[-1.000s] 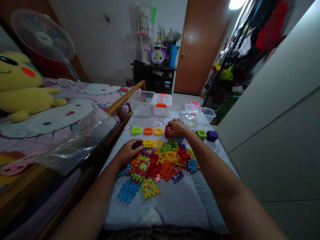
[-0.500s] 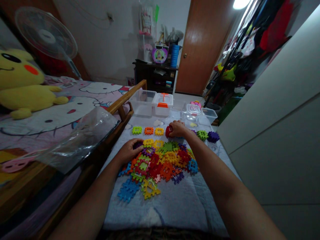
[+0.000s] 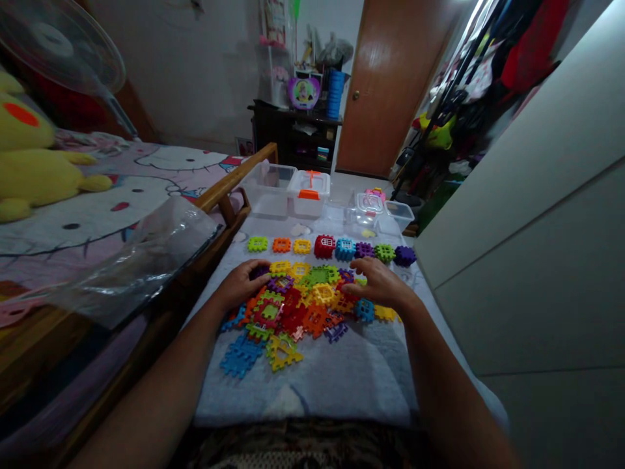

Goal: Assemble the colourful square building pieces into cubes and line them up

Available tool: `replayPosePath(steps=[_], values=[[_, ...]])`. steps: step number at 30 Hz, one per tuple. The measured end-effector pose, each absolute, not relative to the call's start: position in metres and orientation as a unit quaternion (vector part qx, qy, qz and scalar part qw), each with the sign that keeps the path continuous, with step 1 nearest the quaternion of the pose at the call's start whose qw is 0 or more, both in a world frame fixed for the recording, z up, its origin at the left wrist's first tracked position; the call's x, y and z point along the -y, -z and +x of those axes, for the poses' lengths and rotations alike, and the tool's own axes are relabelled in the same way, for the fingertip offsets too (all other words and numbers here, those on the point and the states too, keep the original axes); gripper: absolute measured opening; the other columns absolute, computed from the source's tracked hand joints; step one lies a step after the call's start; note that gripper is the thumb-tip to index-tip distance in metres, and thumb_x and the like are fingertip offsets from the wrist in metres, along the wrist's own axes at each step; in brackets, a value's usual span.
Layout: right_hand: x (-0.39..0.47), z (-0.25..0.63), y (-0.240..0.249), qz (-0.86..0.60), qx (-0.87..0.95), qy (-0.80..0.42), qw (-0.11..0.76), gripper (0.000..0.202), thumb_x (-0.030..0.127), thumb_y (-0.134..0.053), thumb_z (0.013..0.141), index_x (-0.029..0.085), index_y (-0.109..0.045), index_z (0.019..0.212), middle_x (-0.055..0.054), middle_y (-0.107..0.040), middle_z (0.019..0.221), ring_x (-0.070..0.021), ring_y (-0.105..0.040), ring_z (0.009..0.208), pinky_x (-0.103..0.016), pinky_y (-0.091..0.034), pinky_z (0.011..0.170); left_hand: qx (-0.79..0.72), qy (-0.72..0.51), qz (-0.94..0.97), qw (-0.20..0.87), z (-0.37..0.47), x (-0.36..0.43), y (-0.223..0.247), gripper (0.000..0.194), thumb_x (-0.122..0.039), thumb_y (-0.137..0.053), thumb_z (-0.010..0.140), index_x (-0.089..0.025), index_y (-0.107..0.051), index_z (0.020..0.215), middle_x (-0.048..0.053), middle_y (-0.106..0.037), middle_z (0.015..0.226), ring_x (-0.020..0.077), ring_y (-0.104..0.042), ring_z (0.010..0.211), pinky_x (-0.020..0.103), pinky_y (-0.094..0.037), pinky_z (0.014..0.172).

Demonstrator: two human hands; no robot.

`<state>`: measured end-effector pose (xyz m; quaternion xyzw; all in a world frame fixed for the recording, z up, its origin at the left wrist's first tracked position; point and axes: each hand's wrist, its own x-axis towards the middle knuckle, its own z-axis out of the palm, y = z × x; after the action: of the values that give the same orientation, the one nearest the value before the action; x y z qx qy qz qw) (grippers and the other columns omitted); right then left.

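A heap of colourful plastic interlocking building tiles (image 3: 293,309) lies on the cloth in front of me. At its left edge rests my left hand (image 3: 243,283), thumb and fingers apart beside a purple tile (image 3: 261,271). My right hand (image 3: 379,281) hovers over the heap's right side with fingers spread and nothing in them. Behind the heap runs a row of tiles and stacks: a green tile (image 3: 258,244), an orange tile (image 3: 281,245), a yellow tile (image 3: 301,246), a red stack (image 3: 325,247), a blue stack (image 3: 345,249), then purple and green stacks.
Clear plastic boxes (image 3: 268,195) stand behind the row, one with an orange-latched lid (image 3: 308,194). A wooden bed rail (image 3: 234,189) borders the left, with a clear plastic bag (image 3: 146,267) over it. A white cabinet (image 3: 537,215) flanks the right.
My right hand has let go of the red stack in the row and moved back toward me, over the heap's right side. My left hand stays at the heap's left edge.
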<state>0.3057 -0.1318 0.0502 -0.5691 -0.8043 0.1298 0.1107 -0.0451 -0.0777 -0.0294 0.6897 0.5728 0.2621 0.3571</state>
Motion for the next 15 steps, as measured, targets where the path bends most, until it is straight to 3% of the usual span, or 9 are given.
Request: replayPosePath(steps=[3,6,11,15], values=[[0.152,0.298,-0.038,-0.602,0.785,-0.123,0.078,0.048,0.056,-0.067,0.084,0.016,-0.063,0.111,-0.013,-0.067,0.1,-0.0273,-0.061,0.093,-0.037,-0.047,0.081,-0.57,-0.269,0.694,0.349,-0.046,0.077,0.031,0.061,-0.061,-0.063,0.073,-0.019,-0.068,0.116,0.01,-0.071,0.116,0.0287,-0.065,0.105,0.039,-0.05,0.095],[0.157,0.294,-0.03,-0.609,0.776,-0.144,0.084,0.043,0.049,-0.068,0.084,0.017,-0.063,0.112,-0.013,-0.068,0.1,-0.0275,-0.062,0.094,-0.037,-0.047,0.081,-0.57,-0.275,0.695,0.341,-0.046,0.076,0.031,0.06,-0.062,-0.064,0.072,-0.019,-0.068,0.115,0.009,-0.071,0.114,0.0278,-0.066,0.103,0.038,-0.051,0.093],[0.154,0.317,-0.019,-0.588,0.765,-0.19,0.181,0.045,0.036,-0.07,0.08,0.021,-0.06,0.121,-0.01,-0.066,0.113,-0.0257,-0.062,0.103,-0.039,-0.048,0.09,-0.579,-0.278,0.686,0.341,-0.045,0.079,0.028,0.061,-0.062,-0.065,0.07,-0.019,-0.07,0.113,0.008,-0.073,0.106,0.0264,-0.067,0.094,0.035,-0.054,0.082],[0.149,0.341,-0.003,-0.592,0.752,-0.151,0.248,0.044,0.032,-0.064,0.082,0.021,-0.058,0.124,-0.011,-0.062,0.119,-0.0262,-0.058,0.111,-0.042,-0.045,0.098,-0.583,-0.282,0.667,0.369,-0.043,0.082,0.025,0.062,-0.062,-0.066,0.07,-0.018,-0.069,0.114,0.007,-0.072,0.098,0.0222,-0.066,0.078,0.031,-0.054,0.068]])
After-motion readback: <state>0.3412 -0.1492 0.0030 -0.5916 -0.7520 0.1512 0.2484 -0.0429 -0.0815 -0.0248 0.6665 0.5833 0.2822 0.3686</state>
